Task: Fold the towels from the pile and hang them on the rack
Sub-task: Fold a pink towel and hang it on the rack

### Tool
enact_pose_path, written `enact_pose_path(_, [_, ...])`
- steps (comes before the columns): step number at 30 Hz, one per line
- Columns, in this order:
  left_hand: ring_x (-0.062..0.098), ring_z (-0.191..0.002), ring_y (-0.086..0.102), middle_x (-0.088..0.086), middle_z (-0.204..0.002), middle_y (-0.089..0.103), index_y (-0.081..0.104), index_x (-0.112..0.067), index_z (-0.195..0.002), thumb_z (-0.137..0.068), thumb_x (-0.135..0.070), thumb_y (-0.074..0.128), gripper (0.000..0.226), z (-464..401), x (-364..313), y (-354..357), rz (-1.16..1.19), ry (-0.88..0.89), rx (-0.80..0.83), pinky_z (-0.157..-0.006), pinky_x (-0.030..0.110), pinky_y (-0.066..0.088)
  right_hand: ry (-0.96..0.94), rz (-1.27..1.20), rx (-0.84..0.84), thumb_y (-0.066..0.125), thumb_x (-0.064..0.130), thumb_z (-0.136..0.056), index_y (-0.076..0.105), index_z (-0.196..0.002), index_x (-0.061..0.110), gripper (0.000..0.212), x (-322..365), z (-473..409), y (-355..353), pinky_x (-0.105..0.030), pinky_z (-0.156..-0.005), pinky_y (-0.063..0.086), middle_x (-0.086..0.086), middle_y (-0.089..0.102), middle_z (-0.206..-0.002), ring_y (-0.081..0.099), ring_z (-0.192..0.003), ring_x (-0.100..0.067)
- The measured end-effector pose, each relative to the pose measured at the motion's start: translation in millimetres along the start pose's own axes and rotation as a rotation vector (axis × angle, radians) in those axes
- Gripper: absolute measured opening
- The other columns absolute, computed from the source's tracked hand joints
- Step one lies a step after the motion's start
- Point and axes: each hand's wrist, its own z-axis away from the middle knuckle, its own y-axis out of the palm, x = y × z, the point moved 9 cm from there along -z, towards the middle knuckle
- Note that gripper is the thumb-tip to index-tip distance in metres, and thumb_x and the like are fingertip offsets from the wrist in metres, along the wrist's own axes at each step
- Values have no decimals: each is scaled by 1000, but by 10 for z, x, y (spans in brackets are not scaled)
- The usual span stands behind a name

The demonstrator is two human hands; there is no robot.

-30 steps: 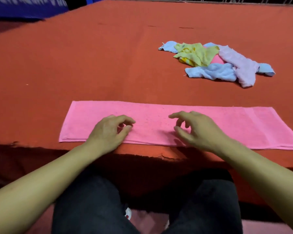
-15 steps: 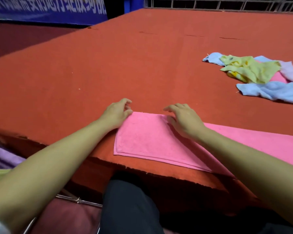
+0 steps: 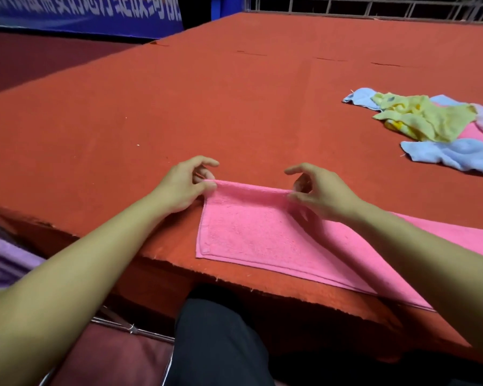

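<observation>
Head view — both hands have shifted to the pink towel (image 3: 251,232)'s end at lower centre of the tabletop (image 3: 207,107); left hand (image 3: 183,188) and right hand (image 3: 322,195) each pinch a far corner — crosswise fold starting. Pile (image 3: 430,129) waits upper right.

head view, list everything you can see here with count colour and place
pink towel: 1, pink, long folded strip along the near edge of the table, its left end lifted a little
towel pile: 1 heap, light blue, yellow, pink and lilac pieces, crumpled, far right on the table; exact number of towels cannot be told
table: 1, covered in red-orange cloth, fills most of the view
banner: 1, blue with white characters, top left behind the table
railing: 1, pale bars, along the top edge
purple cloth: 1, purple, lower left below the table edge
metal bar: 1, grey, lower left
left hand: pinches the towel's far left corner
right hand: pinches the towel's far edge to the right of it
</observation>
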Motion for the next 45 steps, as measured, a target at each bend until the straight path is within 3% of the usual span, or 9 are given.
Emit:
enact_pose_path(2, [5,-70,61,-7,-80,68,59,-35,-108,-82,2,74,47,246,-33,-72,76,20,-26,-74,20,51,-69,-28,31,76,16,-82,56,-125,28,49,156,202,-33,-16,-69,44,12,66,-80,61,-71,-3])
enact_pose_path(8, [6,-90,66,-18,-89,71,61,-55,-105,-77,-9,81,57,962,-55,-23,-26,50,-17,-93,30,49,-192,59,109,76,17,-80,54,-128,31,55,407,814,148,-28,-71,49,19,63,-78,58,-68,-3])
enact_pose_path(16, [5,-93,57,-29,-96,67,60,-46,-104,-75,-27,83,41,1291,-117,128,-244,157,37,-87,25,45,-233,110,183,73,32,-83,48,-133,37,57,394,1200,411,-18,-77,44,22,62,-96,56,-81,2])
enact_pose_path(20, [1,-95,55,-34,-93,66,61,-45,-101,-74,-59,59,30,1245,-236,50,-276,154,-32,-83,15,42,-231,37,172,74,31,-83,49,-134,36,57,360,1253,289,-15,-76,45,22,64,-95,59,-82,-2])
enact_pose_path(24, [-2,-86,51,-41,-102,57,65,-41,-105,-78,-55,50,33,1052,-590,269,-291,203,-86,-74,14,39,-188,-45,53,73,19,-84,53,-129,33,52,157,1302,-71,-15,-67,44,19,67,-89,60,-75,-7])
enact_pose_path(29, [0,-84,53,-34,-84,60,65,-41,-106,-84,-40,57,24,735,-1258,1205,-266,314,55,-74,26,46,-65,-52,-55,71,13,-85,56,-125,30,46,-442,1598,-562,-9,-65,41,17,68,-86,60,-74,-7])
enact_pose_path(34, [9,-87,55,-24,-94,63,63,-37,-106,-88,-32,60,19,417,-2079,2418,-290,415,254,-81,35,50,125,-8,-238,66,12,-88,59,-122,26,38,-1331,2077,-1330,-12,-65,42,15,67,-83,59,-72,-3])
enact_pose_path(38, [11,-88,59,-20,-101,65,63,-36,-107,-88,-33,62,19,171,-2576,3154,-285,411,351,-85,36,51,315,123,-371,65,15,-90,62,-121,25,33,-2210,2465,-2066,-28,-70,44,15,64,-86,57,-71,-8])
enact_pose_path(45, [12,-108,58,-25,-119,60,54,-41,-119,-86,-49,62,35,-32,-3029,3943,-442,394,410,-88,33,47,459,263,-414,60,5,-89,62,-126,18,39,-3412,2820,-2812,-30,-82,43,0,68,-106,61,-95,-25])
